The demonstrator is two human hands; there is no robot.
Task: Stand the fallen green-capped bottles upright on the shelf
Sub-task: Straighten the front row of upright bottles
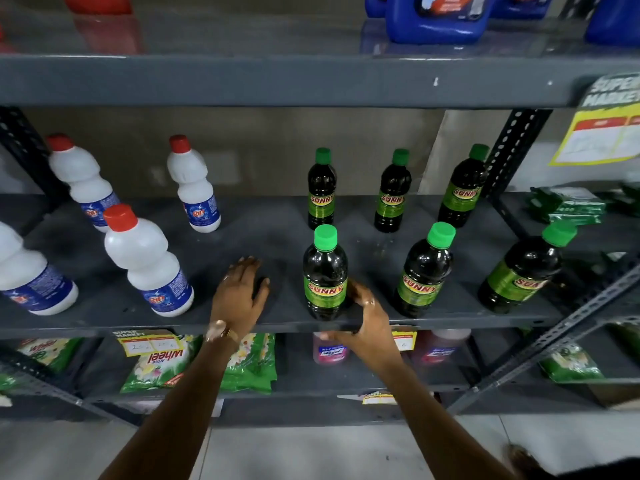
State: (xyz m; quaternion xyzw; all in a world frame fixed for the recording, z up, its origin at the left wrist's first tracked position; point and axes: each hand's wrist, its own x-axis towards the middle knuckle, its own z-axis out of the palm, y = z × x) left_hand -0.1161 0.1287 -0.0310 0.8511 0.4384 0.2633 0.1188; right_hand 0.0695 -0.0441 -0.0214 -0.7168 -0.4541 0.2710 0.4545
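Dark green-capped bottles with green "SUNNY" labels stand upright on the grey middle shelf (263, 237), three in a back row and three in a front row. My right hand (367, 317) wraps the lower right side of the front-left bottle (325, 268), which stands at the shelf's front edge; the thumb reaches across below its base. The other front bottles (424, 271) (523, 271) and the back bottles (322, 188) (393, 192) (462, 188) stand untouched. My left hand (240, 292) lies flat and open on the bare shelf, left of the held bottle.
Several white red-capped bottles (149, 261) stand on the left half of the shelf. Blue jugs (436, 15) sit on the shelf above. Detergent bags (162, 365) and pink bottles (329, 349) fill the shelf below. A perforated upright post (512, 150) bounds the right side.
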